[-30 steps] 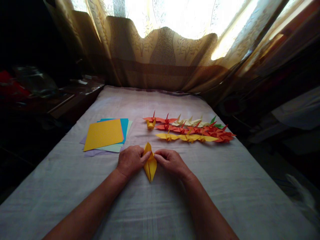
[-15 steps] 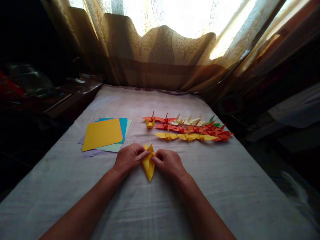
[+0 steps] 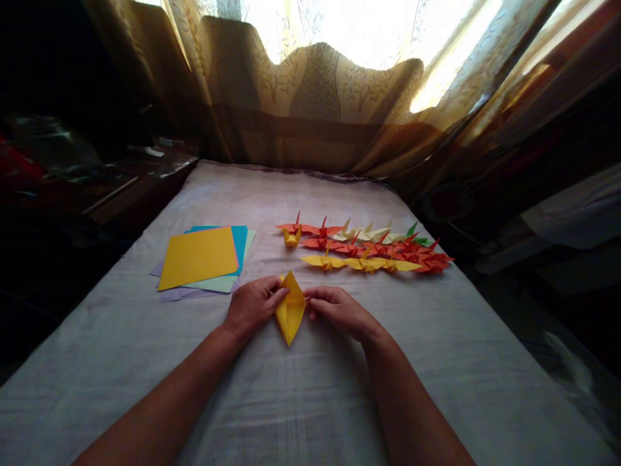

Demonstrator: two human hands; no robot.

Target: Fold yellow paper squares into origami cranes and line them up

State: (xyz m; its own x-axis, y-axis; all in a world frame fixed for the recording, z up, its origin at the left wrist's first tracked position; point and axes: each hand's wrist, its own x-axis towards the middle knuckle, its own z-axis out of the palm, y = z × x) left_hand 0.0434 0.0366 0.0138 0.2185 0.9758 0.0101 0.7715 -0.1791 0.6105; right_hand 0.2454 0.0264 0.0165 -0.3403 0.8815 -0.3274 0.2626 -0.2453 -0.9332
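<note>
Head view: a cloth-covered counter (image 3: pixel 145 362) runs away toward a curtained window (image 3: pixel 339 84), with both forearms reaching in from 6 o'clock.
Folded piece: a yellow paper diamond (image 3: pixel 290 309) lies flat on the cloth at the centre, one tip pointing to 12 o'clock and the other to 6 o'clock.
Left hand: the left hand (image 3: pixel 252 307) rests at 9 o'clock of the piece, fingers (image 3: pixel 277 298) curled and lightly closed, their tips pressing the piece's left edge; whether they pinch it or only press cannot be told.
Right hand: the right hand (image 3: pixel 339 309) lies at 3 o'clock of the piece, fingers (image 3: pixel 315 296) bent and nearly closed against the right edge.
Change: half a second ago the top of the piece stood crumpled and open between the fingertips; now it lies as a clean, pointed diamond and the hands have drawn slightly apart to its sides.
Meaning: judged from that, a flap has been turned over and flattened, and one fold of the shape looks complete.
Paper stack: loose sheets (image 3: pixel 198 257), yellow on top with blue and pale ones beneath, lie at 10 o'clock, well apart from the hands.
Finished cranes: rows of folded paper cranes (image 3: pixel 369 249) in red, orange, yellow, cream and green sit at 1 o'clock, near but not touching the piece.
</note>
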